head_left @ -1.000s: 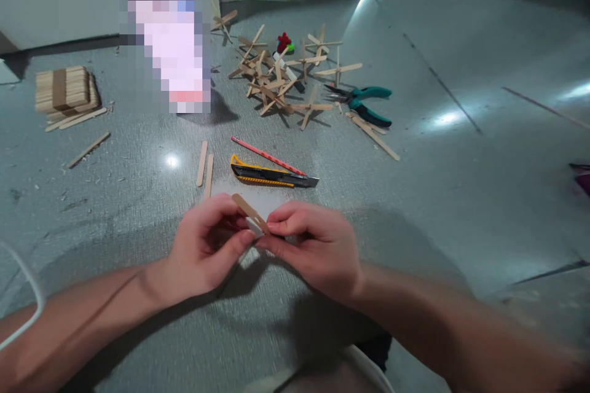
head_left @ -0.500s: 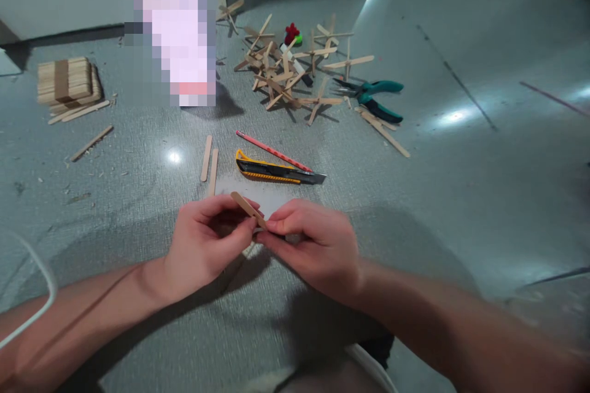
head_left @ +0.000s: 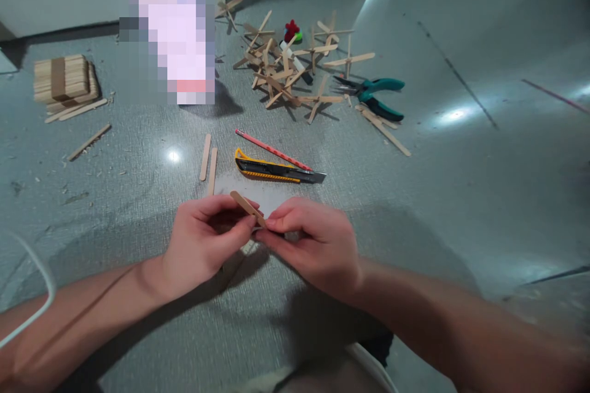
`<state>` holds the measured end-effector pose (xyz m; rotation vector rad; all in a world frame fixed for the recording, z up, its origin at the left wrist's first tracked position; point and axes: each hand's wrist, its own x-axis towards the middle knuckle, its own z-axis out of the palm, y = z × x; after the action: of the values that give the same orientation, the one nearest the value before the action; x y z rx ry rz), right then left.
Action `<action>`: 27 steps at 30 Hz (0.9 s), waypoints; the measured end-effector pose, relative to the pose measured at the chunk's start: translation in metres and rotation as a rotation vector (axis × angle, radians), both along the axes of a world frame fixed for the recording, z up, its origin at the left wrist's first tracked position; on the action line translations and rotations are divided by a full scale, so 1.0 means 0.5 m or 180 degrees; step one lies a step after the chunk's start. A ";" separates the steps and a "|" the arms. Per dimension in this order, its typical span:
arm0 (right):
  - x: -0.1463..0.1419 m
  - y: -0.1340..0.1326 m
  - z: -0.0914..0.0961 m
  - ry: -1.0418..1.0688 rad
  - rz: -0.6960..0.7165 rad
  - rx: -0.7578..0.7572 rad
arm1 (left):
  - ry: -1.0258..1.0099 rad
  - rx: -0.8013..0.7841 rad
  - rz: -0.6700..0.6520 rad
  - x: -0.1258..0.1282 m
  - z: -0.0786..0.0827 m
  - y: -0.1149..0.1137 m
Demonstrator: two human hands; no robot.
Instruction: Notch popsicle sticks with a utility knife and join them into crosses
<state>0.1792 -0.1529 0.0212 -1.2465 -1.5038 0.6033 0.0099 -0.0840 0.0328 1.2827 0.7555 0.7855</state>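
My left hand (head_left: 203, 242) and my right hand (head_left: 313, 242) meet above the grey floor, and both pinch one flat wooden craft stick (head_left: 246, 207) between thumb and fingers. The stick's free end points up and to the left; its lower end is hidden between my fingertips. Just beyond my hands lie a yellow-and-black utility knife (head_left: 276, 171) and a red pencil (head_left: 271, 150). Two loose sticks (head_left: 208, 159) lie side by side to the left of the knife.
A heap of crossed stick pieces (head_left: 290, 70) lies further back, with teal-handled pliers (head_left: 378, 98) at its right. A banded bundle of sticks (head_left: 64, 80) sits far left with loose sticks beside it. A blurred bottle (head_left: 177, 31) stands at the back. A white cable (head_left: 32, 295) curves at lower left.
The view has shifted slightly. My hands stay together on the stick, which sits a little lower between my fingers than a second ago.
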 end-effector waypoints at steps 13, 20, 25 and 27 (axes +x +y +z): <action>0.000 0.002 -0.003 -0.0020 0.0063 -0.0004 | -0.0026 -0.0121 -0.0030 0.002 0.005 0.002; -0.008 -0.004 0.008 -0.0244 -0.0025 -0.0156 | -0.0018 -0.0299 -0.0150 -0.004 0.010 -0.002; -0.010 -0.012 0.014 -0.0749 0.0017 -0.0045 | 0.0020 -0.0260 -0.0124 -0.004 0.012 -0.007; -0.010 -0.012 0.011 -0.0707 -0.0005 -0.0081 | 0.0034 -0.0260 -0.0124 -0.003 0.012 -0.007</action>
<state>0.1742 -0.1588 0.0265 -1.3696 -1.6820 0.4966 0.0083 -0.0874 0.0389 1.2256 0.7616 0.7100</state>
